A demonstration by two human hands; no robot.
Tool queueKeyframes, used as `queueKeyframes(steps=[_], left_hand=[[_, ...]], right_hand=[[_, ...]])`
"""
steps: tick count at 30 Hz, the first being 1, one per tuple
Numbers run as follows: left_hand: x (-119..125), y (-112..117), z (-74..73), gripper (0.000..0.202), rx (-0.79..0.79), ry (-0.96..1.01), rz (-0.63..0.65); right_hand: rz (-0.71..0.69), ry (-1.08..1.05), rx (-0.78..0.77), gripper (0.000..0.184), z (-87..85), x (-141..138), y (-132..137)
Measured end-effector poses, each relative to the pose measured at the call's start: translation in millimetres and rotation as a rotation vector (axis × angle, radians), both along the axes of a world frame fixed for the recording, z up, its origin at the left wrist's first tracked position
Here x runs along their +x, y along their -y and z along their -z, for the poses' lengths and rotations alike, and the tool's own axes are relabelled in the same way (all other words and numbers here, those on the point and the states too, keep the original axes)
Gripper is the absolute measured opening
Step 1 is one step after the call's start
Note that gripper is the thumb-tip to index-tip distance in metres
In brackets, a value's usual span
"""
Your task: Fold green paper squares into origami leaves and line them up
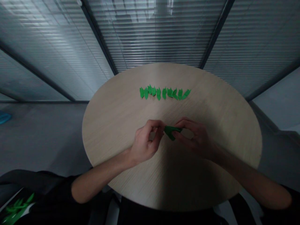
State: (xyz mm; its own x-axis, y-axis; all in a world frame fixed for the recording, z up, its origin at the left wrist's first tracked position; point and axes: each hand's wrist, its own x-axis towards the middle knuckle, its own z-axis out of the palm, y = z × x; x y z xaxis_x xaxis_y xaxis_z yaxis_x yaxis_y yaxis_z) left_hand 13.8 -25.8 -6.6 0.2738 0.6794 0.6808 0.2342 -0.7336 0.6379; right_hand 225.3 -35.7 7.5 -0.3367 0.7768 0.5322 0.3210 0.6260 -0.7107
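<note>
Between my two hands, above the middle of the round table, is a green leaf-like piece, thin and partly folded. My left hand pinches its left end with thumb and forefinger. From the other side my right hand grips its right end, thumb below and fingers on top. Farther back on the wood lies a row of several similar green leaf-like pieces, some overlapping. Whether the held piece is paper or fabric I cannot tell.
The round wooden table stands close to glass panels with blinds. More green pieces lie in a dark container or bag at the lower left. A blue object is on the floor at far left.
</note>
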Motion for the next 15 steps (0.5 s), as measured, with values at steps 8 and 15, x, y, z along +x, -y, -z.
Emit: queueKeyframes(steps=[8,15], left_hand=[[0.0,0.3,-0.9,0.011,0.01,-0.017,0.007],[-0.1,0.0,-1.3,0.012,0.036,-0.041,0.004]], right_hand=[[-0.032,-0.026,-0.011,0.009,-1.1,-0.3,-0.2],[-0.019,-0.029,0.032,0.009,-1.1,0.0,0.6]])
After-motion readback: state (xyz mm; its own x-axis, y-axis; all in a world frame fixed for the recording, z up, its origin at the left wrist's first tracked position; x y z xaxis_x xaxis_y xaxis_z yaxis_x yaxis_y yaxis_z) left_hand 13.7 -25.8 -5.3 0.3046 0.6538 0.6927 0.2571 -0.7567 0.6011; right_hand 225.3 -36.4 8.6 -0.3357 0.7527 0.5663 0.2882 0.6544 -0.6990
